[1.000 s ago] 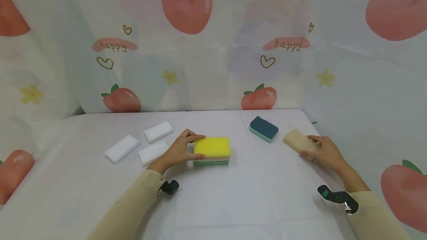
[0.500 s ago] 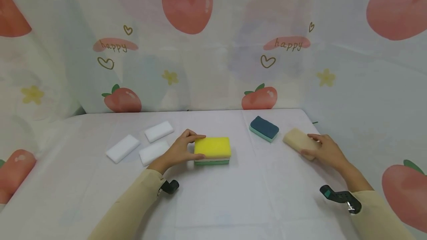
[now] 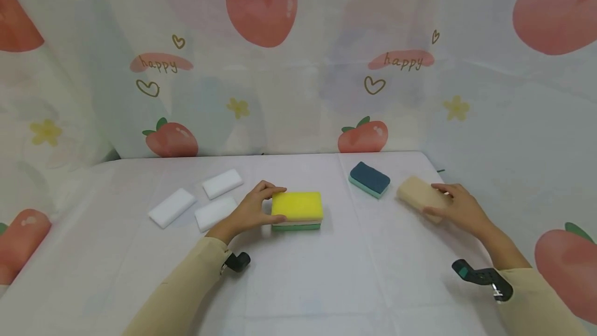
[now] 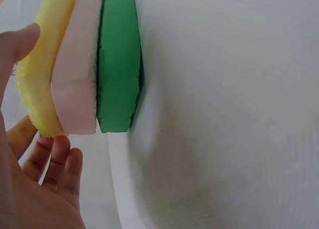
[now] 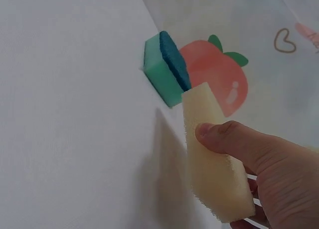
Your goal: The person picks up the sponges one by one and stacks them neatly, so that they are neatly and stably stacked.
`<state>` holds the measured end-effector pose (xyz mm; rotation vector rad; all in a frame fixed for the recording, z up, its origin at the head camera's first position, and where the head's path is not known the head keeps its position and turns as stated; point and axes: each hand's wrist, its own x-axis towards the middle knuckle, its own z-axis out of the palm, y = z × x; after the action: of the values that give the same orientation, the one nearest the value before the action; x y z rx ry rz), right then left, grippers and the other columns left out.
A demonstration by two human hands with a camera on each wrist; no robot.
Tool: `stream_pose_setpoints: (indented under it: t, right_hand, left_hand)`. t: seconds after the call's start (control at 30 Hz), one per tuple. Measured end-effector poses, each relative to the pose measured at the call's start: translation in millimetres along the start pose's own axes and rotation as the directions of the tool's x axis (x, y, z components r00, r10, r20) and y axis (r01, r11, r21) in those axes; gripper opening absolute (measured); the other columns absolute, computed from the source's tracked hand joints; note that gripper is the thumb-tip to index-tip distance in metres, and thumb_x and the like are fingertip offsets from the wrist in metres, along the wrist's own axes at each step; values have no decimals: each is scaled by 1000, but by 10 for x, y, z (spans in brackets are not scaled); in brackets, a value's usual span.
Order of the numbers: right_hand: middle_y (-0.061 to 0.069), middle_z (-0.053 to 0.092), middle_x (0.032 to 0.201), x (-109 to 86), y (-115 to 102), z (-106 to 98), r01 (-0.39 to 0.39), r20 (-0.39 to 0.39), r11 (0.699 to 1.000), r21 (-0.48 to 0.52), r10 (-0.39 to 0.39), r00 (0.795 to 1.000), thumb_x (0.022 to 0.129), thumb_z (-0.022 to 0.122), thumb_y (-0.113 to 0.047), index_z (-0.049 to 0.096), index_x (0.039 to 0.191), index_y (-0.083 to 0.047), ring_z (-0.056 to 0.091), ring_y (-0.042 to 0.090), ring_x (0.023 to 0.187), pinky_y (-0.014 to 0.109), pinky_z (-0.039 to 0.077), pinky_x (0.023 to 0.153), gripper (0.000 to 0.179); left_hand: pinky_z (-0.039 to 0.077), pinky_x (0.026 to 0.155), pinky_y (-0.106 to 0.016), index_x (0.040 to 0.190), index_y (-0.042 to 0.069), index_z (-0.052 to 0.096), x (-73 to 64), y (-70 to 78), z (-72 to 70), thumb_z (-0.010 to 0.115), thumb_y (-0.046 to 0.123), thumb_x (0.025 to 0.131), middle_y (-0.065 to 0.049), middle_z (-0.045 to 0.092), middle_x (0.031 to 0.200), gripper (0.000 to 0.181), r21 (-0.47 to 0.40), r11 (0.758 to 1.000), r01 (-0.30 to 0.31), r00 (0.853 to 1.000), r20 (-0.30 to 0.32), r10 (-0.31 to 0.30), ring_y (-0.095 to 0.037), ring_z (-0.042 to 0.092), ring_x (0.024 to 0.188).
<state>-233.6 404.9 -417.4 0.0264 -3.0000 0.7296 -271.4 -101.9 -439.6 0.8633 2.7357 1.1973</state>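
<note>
In the middle of the table stands a stack of sponges: a yellow sponge (image 3: 297, 205) on top, a pale pink one (image 4: 77, 74) under it and a green one (image 4: 118, 79) at the bottom. My left hand (image 3: 254, 206) holds the yellow sponge at its left end, thumb on the near side and fingertips on the far side. On the right, my right hand (image 3: 462, 209) grips a beige sponge (image 3: 417, 192) between thumb and fingers. The beige sponge hangs a little above the table, with a shadow beneath it in the right wrist view.
A sponge with a dark blue top and light green base (image 3: 369, 179) lies near the back edge, left of the beige one. Several white sponge blocks (image 3: 171, 208) lie at the left. A patterned cloth (image 3: 298, 82) hangs behind the white-covered table (image 3: 308, 284).
My right hand has raised the beige sponge slightly and shifted a little to the right with its forearm. The left hand and the stack have stayed put.
</note>
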Motion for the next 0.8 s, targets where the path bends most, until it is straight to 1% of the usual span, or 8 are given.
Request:
stream_pose_setpoints:
  t: [0.23, 0.63, 0.8]
  right_hand:
    - [38, 38, 133, -5, -130, -75, 33, -10, 999, 20, -33, 999, 84, 76, -43, 40, 141, 12, 41, 52, 116, 65, 40, 90, 87]
    - [36, 39, 134, 21, -235, -120, 71, -24, 997, 14, -71, 997, 84, 77, -42, 41, 141, 10, 41, 50, 115, 65, 42, 90, 85]
    - [35, 39, 135, 7, -278, -127, 82, -26, 996, 22, -82, 996, 84, 77, -42, 42, 141, 8, 41, 49, 115, 64, 42, 90, 84]
  left_hand:
    - [41, 107, -43, 137, 16, 58, -11, 7, 2, 85, 35, 77, -2, 49, 122, 69, -1, 1000, 10, 1000, -2, -10, -23, 51, 121]
    - [42, 107, -43, 136, 16, 59, 3, -18, 5, 84, 37, 77, -2, 48, 122, 67, 7, 1000, 7, 1000, -5, -7, -23, 52, 121]
    - [42, 105, -43, 135, 17, 60, 5, -23, 22, 84, 37, 77, -2, 49, 122, 67, 13, 1000, 7, 1000, -10, -7, -21, 51, 116]
